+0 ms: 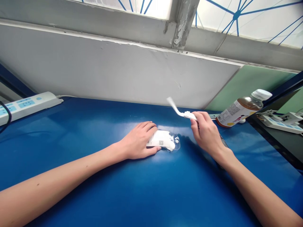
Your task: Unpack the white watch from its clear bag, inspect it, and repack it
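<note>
On the blue table lies a white package with a printed square code and a rounded clear plastic end. My left hand grips its left part, fingers over the far side and thumb along the near side. To the right and raised above the table, my right hand is closed on a slim white object with a bent strip blurred at its free end. Its kind cannot be made out. The rest of that object is hidden in my fingers.
A tilted bottle of amber drink with a white cap is at the back right. A white power strip lies at the far left, another power strip at the far right. A dark object shows partly behind my right wrist. A pale wall rises behind.
</note>
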Action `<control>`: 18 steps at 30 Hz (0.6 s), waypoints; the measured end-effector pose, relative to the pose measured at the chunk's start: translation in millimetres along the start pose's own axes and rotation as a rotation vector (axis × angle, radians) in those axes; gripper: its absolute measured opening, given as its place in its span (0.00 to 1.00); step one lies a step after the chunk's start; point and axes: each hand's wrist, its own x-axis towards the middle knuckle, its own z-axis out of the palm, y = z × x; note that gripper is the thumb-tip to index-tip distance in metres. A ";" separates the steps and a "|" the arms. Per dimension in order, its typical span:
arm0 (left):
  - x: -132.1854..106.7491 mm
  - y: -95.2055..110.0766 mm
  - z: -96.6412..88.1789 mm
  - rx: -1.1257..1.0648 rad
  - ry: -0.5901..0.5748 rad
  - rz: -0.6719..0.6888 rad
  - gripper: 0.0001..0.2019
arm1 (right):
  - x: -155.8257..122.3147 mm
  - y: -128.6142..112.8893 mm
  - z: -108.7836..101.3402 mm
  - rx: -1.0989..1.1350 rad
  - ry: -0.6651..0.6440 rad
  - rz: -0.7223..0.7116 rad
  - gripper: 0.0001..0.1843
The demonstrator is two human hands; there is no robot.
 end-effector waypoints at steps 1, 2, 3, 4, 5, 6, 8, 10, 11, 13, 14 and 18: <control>0.0 0.0 -0.2 -0.006 0.000 0.000 0.26 | 0.1 0.9 1.2 -0.008 0.053 0.032 0.17; -0.1 -0.2 -0.3 -0.012 0.001 -0.001 0.26 | 0.2 1.6 2.4 -0.011 0.087 0.051 0.18; -0.1 -0.4 -0.4 -0.016 0.002 -0.004 0.27 | 0.1 2.1 3.6 -0.007 0.100 0.056 0.18; -0.3 -0.6 -0.3 -0.019 0.002 -0.006 0.27 | 0.1 2.2 4.7 0.001 0.099 0.051 0.19; -0.4 -0.9 -0.2 -0.020 0.001 -0.008 0.27 | -0.1 2.0 5.6 0.011 0.094 0.041 0.19; -0.5 -1.1 -0.1 -0.020 -0.005 -0.010 0.28 | -0.2 1.6 6.4 0.021 0.094 0.027 0.18; -0.5 -1.2 -0.1 -0.012 -0.023 -0.021 0.31 | -0.7 -0.2 7.4 0.044 0.102 -0.006 0.18; -0.1 -0.9 -0.5 -0.005 -0.046 -0.045 0.37 | -1.4 -2.6 7.5 0.070 0.106 -0.052 0.17; 0.2 -0.8 -0.7 -0.009 -0.052 -0.062 0.40 | -1.8 -4.0 7.3 0.082 0.102 -0.081 0.17; 1.1 -0.9 -1.3 -0.036 -0.047 -0.101 0.44 | -3.0 -6.7 6.6 0.106 0.088 -0.141 0.16; 1.6 -1.2 -1.5 -0.061 -0.036 -0.119 0.44 | -3.7 -8.0 6.2 0.117 0.082 -0.167 0.15; 2.9 -2.2 -2.6 -0.174 0.066 -0.165 0.42 | -6.3 -11.8 5.1 0.143 0.050 -0.220 0.12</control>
